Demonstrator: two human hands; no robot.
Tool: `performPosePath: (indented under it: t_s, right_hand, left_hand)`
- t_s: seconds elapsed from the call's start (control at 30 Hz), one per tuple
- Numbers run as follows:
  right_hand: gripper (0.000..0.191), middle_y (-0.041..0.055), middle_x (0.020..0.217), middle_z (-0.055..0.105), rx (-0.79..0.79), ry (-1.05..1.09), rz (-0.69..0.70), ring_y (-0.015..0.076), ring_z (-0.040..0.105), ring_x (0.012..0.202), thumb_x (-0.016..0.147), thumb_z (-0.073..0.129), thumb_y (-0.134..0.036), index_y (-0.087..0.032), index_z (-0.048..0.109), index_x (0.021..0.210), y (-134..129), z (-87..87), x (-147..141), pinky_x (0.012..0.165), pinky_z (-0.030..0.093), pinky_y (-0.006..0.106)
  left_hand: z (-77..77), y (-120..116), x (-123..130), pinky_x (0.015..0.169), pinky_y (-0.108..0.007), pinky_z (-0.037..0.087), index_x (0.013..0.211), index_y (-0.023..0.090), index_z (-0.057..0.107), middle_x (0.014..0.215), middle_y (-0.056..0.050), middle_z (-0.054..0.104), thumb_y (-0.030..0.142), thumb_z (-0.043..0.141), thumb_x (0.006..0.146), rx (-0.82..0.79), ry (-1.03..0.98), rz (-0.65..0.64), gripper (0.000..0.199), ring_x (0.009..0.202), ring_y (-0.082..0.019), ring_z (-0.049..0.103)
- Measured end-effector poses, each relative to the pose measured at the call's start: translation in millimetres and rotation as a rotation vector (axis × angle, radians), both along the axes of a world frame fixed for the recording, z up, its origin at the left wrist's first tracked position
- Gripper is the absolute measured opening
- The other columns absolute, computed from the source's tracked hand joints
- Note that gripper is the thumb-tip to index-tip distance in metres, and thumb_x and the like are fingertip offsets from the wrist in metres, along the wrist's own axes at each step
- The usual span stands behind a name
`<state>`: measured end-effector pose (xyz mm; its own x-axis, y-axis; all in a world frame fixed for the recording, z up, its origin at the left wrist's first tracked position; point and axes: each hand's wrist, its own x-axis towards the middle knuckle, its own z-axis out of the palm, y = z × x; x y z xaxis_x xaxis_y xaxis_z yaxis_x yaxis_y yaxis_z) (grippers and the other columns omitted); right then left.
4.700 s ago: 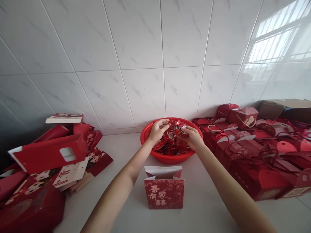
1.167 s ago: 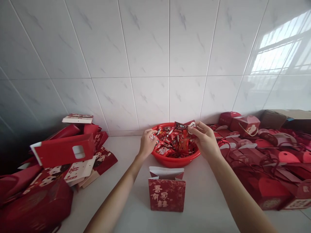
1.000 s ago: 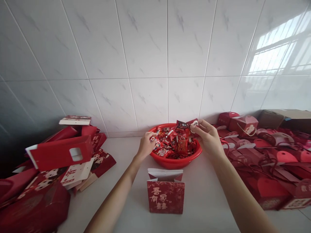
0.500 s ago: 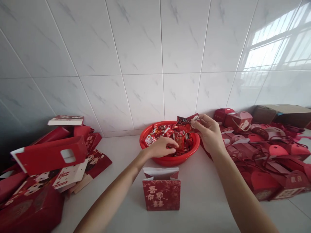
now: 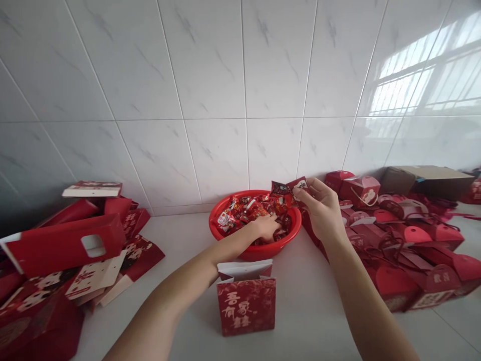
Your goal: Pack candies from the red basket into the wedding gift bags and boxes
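Observation:
My left hand (image 5: 267,228) reaches down into a red plastic basin (image 5: 214,228) full of wrapped candies (image 5: 235,210). Its fingertips are hidden among the wrappers, so their grip does not show. Above the basin's right rim, my right hand (image 5: 319,203) pinches wrapped candies (image 5: 283,189) in dark red and black packaging between thumb and fingers. In front of the basin an open-topped red gift box (image 5: 246,307) with white lettering stands upright on the counter, apart from both hands.
Folded and flat red boxes (image 5: 75,240) lie heaped at the left. On the right stand rows of closed red gift boxes (image 5: 409,250), with a brown cardboard box (image 5: 428,181) behind them. A tiled wall (image 5: 210,75) rises behind the white counter (image 5: 296,311).
My left hand has moved forward and deeper into the candies. My right hand still holds its candies over the basin's right side. The view has shifted slightly.

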<state>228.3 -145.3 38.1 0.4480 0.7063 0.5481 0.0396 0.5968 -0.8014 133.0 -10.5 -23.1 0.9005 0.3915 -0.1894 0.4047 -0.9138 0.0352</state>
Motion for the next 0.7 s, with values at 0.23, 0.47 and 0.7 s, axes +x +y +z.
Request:
performPosePath:
  t_s: [0.23,0.47,0.7]
  right_hand:
    - [0.015,-0.0019,0.07,0.062,0.012,-0.025,-0.027,0.0124,0.054,0.063,0.073,0.076,-0.032,-0.02,0.065,0.077,1,-0.1,1,0.059,0.045,0.025]
    - [0.012,-0.0028,0.069,0.06,0.037,-0.05,-0.048,0.0111,0.051,0.063,0.075,0.074,-0.029,-0.02,0.065,0.076,3,-0.2,3,0.059,0.041,0.024]
    - [0.013,-0.0029,0.067,0.06,0.026,-0.049,-0.075,0.0109,0.051,0.061,0.074,0.074,-0.028,-0.02,0.064,0.074,2,-0.2,5,0.057,0.041,0.024]
  left_hand:
    - [-7.8,9,-2,0.067,-0.029,0.051,0.088,0.021,0.078,0.092,-0.006,0.075,0.01,0.064,0.07,-0.151,-0.165,0.046,0.026,0.074,-0.021,0.067]
    - [-5.5,45,-7,0.08,-0.034,0.057,0.108,0.014,0.07,0.108,-0.007,0.07,0.031,0.062,0.094,-0.225,-0.538,0.186,0.023,0.093,-0.021,0.067]
    - [-6.7,52,-12,0.09,-0.044,0.057,0.126,0.017,0.061,0.129,-0.01,0.062,0.037,0.062,0.097,-0.292,-0.687,0.221,0.036,0.108,-0.025,0.064]
